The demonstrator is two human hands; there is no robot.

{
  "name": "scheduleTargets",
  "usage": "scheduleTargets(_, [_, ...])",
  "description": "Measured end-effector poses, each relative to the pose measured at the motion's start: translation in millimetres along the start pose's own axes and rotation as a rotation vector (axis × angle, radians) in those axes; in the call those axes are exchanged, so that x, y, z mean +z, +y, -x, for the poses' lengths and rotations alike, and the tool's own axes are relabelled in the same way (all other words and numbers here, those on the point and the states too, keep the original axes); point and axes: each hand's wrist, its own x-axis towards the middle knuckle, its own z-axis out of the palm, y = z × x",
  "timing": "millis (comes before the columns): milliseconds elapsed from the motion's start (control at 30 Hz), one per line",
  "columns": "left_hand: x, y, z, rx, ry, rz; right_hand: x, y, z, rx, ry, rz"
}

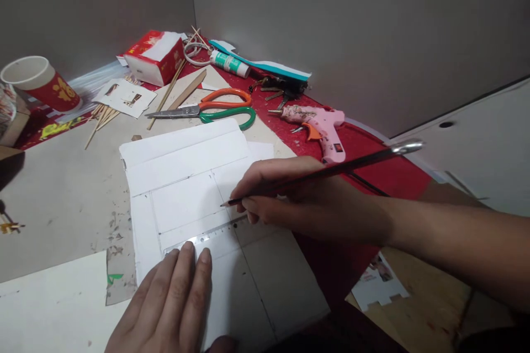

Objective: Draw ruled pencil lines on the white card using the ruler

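A white sheet of card (186, 209) with ruled pencil lines lies in front of me. Across it rests a clear ruler (209, 236), slanting up to the right. My left hand (169, 292) lies flat, its fingertips pressing on the ruler's left part. In my right hand (298, 198) is a dark pencil (327, 172), pinched between thumb and fingers. Its sharpened tip points left, just over the sheet and above the ruler's upper edge; whether it touches the card I cannot tell. Part of the ruler's right end is hidden by my right hand.
Behind the sheet lie scissors (199, 112) with orange and green handles. A pink glue gun (318, 124) sits at the right on red cloth. Farther back are a red tissue pack (155, 58), a glue tube (229, 63) and wooden sticks (101, 121). A paper cup (45, 85) stands left.
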Motion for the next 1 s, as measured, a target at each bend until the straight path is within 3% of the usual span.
scheduleTargets(300, [4.3, -7.9, -3.0, 0.019, -0.038, 0.028, 12.1, 18.1, -11.9, -0.045, -0.01, 0.193])
scheduleTargets(600, [8.0, -9.6, -2.6, 0.025, -0.054, 0.05, 13.6, 7.7, -18.9, -0.049, -0.099, 0.193])
scheduleTargets(1000, [11.4, -8.8, -3.2, 0.033, -0.057, 0.095, 13.6, 7.7, -18.6, -0.084, -0.104, 0.262])
